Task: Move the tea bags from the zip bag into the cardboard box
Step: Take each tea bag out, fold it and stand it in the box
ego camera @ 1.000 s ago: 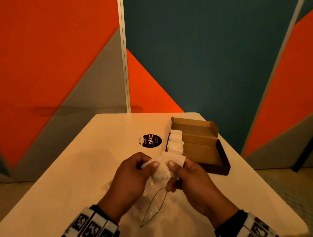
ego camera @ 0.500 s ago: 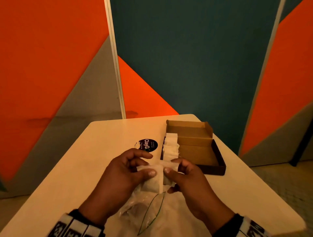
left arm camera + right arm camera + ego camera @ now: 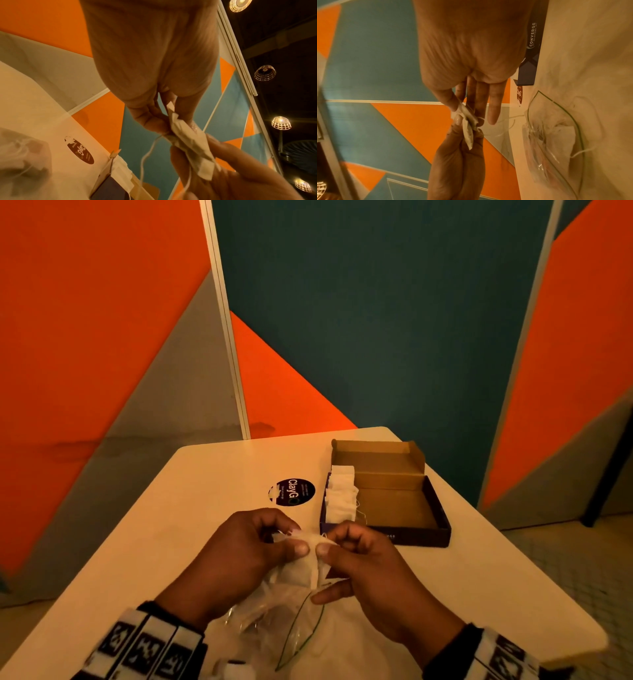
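Observation:
Both hands hold a small stack of white tea bags (image 3: pixel 305 566) (image 3: pixel 190 143) (image 3: pixel 468 132) above the table's near middle. My left hand (image 3: pixel 246 553) pinches it from the left, my right hand (image 3: pixel 363 563) from the right, thumbs nearly touching. Thin strings hang from the stack. Beneath the hands lies the clear zip bag (image 3: pixel 291 631) (image 3: pixel 556 142) with a green seal, its mouth agape and more tea bags inside. The open cardboard box (image 3: pixel 407 508) sits just beyond the right hand, with a row of tea bags (image 3: pixel 340 498) standing along its left wall.
A round dark ClayG sticker (image 3: pixel 293 492) lies on the white table (image 3: pixel 164 529) left of the box. Orange, grey and teal wall panels stand close behind the table. The table's right edge runs near the box.
The hands have lifted the stack of tea bags slightly out of the zip bag and drawn together, thumbs now nearly meeting on top. The box and zip bag stay put.

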A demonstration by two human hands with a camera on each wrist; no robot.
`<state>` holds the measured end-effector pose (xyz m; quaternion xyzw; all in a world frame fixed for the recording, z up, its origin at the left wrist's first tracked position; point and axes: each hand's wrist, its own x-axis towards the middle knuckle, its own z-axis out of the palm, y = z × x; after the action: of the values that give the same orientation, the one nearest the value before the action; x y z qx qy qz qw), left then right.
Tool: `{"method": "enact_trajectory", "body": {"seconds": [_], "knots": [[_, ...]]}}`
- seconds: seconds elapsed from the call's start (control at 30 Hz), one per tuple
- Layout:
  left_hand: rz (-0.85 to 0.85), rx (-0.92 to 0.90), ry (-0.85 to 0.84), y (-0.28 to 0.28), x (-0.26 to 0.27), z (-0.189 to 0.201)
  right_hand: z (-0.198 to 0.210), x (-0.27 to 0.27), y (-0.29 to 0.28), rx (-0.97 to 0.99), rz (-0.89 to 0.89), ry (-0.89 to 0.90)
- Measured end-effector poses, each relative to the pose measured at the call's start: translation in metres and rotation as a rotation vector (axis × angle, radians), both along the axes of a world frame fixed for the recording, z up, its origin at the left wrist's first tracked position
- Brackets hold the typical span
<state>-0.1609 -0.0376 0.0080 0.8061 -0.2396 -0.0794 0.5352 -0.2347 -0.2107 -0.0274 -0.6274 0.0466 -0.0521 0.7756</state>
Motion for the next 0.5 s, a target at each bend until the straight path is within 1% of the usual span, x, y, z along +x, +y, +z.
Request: {"method": "enact_trajectory", "body": {"seconds": [0.07, 0.17, 0.27, 0.37, 0.43, 0.5], "knots": [[-0.031, 0.025, -0.040, 0.004, 0.002, 0.002, 0.001, -0.002, -0.002, -0.022, 0.030, -0.005], [-0.093, 0.006, -0.030, 0.011, 0.003, 0.007, 0.006, -0.004, -0.007, -0.089, 0.082, -0.022], [-0.128, 0.043, -0.014, 0.019, 0.006, 0.013, 0.011, -0.006, -0.014, -0.259, 0.138, -0.020], [-0.191, 0.166, -0.022, 0.030, 0.014, 0.020, 0.017, -0.007, -0.020, -0.437, 0.176, 0.002], [-0.275, 0.210, 0.028, 0.037, 0.018, 0.026, 0.019, -0.007, -0.025, -0.582, 0.190, 0.008], [-0.325, 0.201, 0.076, 0.042, 0.021, 0.032, 0.018, -0.006, -0.030, -0.732, 0.185, 0.009]]}}
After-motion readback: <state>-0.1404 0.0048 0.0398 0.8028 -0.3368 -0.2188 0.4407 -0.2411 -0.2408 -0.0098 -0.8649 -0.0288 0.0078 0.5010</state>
